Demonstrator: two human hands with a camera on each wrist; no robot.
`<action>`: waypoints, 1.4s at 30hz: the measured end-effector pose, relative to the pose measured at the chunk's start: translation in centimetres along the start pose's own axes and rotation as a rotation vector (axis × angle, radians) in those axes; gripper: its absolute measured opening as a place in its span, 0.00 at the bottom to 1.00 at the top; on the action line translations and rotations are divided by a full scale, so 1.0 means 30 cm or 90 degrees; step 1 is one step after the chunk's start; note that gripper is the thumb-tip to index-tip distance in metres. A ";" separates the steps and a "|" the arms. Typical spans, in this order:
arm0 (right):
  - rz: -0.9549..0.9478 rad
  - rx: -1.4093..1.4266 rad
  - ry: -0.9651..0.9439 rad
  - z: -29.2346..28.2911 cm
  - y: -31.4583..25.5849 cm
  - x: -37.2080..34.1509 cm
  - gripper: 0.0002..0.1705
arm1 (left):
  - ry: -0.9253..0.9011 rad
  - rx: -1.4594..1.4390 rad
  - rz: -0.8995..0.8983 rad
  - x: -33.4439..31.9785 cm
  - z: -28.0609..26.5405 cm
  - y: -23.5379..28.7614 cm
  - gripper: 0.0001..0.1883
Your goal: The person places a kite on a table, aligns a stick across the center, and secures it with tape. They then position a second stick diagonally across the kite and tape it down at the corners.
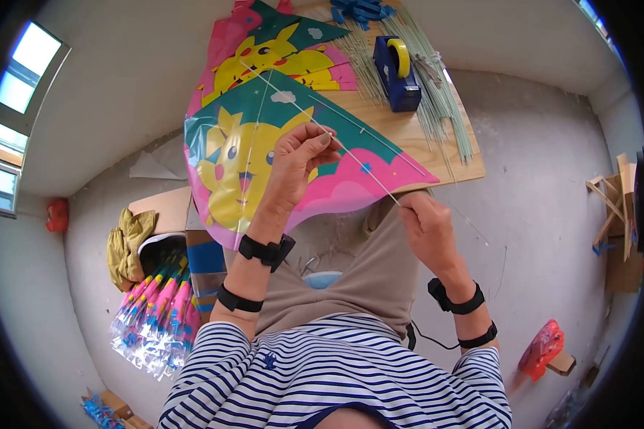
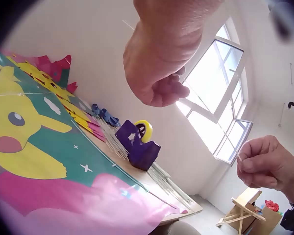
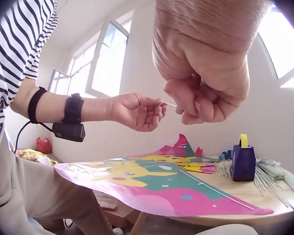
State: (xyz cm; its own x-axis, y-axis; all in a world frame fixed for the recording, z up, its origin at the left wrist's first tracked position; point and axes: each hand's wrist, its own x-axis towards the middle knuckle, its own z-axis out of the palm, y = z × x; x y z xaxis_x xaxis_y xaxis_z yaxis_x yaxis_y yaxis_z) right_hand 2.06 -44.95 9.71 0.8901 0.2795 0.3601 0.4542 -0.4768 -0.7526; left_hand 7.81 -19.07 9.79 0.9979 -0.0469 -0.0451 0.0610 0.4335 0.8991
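A thin white rod [image 1: 366, 169] runs slantwise above a kite sail [image 1: 322, 184] printed with a yellow cartoon figure on green and pink. My left hand [image 1: 297, 161] pinches the rod near its middle between thumb and fingers. My right hand [image 1: 429, 225] grips its near end, fingers curled. In the right wrist view a short bit of rod shows between the left hand [image 3: 137, 112] and the right hand [image 3: 206, 83], both raised over the table. Another thin rod [image 1: 340, 116] lies along the kite's green edge.
More printed kite sails [image 1: 268, 53] lie at the table's back. A blue tape dispenser [image 1: 401, 93] with yellow tape stands among bundles of pale thin sticks [image 1: 440, 107]. Blue strips [image 1: 358, 8] lie behind. Left of my legs, packed kites [image 1: 154, 307] sit by a cardboard box [image 1: 202, 247].
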 end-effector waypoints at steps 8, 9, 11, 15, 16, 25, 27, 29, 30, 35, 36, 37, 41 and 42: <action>0.212 0.158 -0.192 -0.031 0.007 0.006 0.05 | 0.112 0.075 -0.041 -0.024 -0.058 -0.031 0.04; 0.293 0.202 -0.174 -0.026 0.055 0.033 0.06 | 0.125 0.074 -0.044 -0.036 -0.073 -0.026 0.04; 0.355 0.247 -0.076 0.006 0.193 0.124 0.09 | 0.128 0.068 -0.057 -0.072 -0.104 -0.013 0.04; 0.338 0.217 0.080 0.032 0.474 0.438 0.15 | 0.125 0.085 -0.068 -0.151 -0.103 0.013 0.03; 0.363 0.263 0.092 0.029 0.520 0.522 0.17 | 0.136 0.102 -0.083 -0.172 -0.086 0.027 0.03; 0.620 0.225 0.107 0.060 0.627 0.849 0.09 | 0.149 0.102 -0.113 -0.283 -0.121 0.033 0.04; 0.634 0.251 0.108 0.057 0.633 0.847 0.07 | 0.154 0.101 -0.118 -0.283 -0.121 0.034 0.04; 0.635 0.275 0.110 0.048 0.619 0.842 0.06 | 0.160 0.109 -0.130 -0.274 -0.114 0.039 0.04; 0.628 0.286 0.111 0.045 0.615 0.837 0.06 | 0.146 0.111 -0.127 -0.267 -0.110 0.041 0.04; 0.560 0.369 0.098 0.033 0.604 0.798 0.09 | 0.108 0.126 -0.126 -0.240 -0.059 0.051 0.04; 0.547 0.382 0.101 0.022 0.585 0.781 0.10 | 0.099 0.131 -0.131 -0.227 -0.043 0.052 0.04; 0.536 0.395 0.106 0.006 0.564 0.749 0.10 | 0.088 0.137 -0.138 -0.214 -0.024 0.050 0.04; 0.366 0.452 0.022 -0.113 0.476 0.508 0.11 | 0.011 0.153 -0.134 -0.146 0.077 -0.008 0.04; 0.365 0.475 0.033 -0.155 0.411 0.399 0.11 | -0.012 0.147 -0.151 -0.124 0.100 -0.039 0.04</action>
State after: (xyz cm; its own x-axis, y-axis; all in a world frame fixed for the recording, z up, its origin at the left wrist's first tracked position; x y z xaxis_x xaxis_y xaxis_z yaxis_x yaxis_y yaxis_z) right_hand 18.49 -51.35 7.30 0.9789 0.1213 -0.1645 -0.1802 0.1326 -0.9746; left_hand 3.97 -22.11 10.22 0.9559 -0.1402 -0.2581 0.2821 0.1933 0.9397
